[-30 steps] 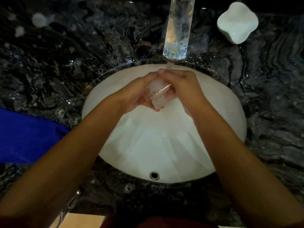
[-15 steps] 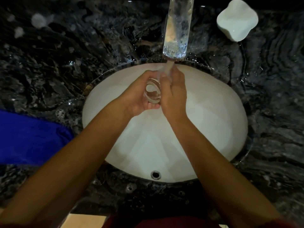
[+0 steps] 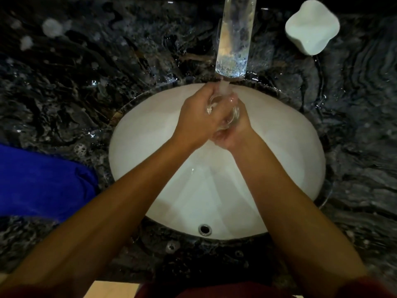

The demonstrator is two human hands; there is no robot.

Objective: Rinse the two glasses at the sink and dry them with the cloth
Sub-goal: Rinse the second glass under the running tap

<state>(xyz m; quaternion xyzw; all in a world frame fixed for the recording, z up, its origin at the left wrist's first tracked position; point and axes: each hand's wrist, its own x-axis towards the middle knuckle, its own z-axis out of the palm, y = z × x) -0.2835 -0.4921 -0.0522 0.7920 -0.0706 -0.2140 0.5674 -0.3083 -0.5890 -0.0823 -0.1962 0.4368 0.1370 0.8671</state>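
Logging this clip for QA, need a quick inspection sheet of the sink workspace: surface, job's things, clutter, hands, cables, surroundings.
Surface: dark veined stone counter, wet, with foam flecks; white oval basin set into it.
Job's things: one clear glass held under the water stream from the faucet spout; blue cloth on the counter left of the basin. Second glass not seen.
Clutter: white soap bar on the counter, right of the spout.
Hands: left hand and right hand both grip the glass over the basin.
Cables: nothing seen.
Surroundings: overflow hole in the basin's near wall; pale floor strip at the bottom edge.
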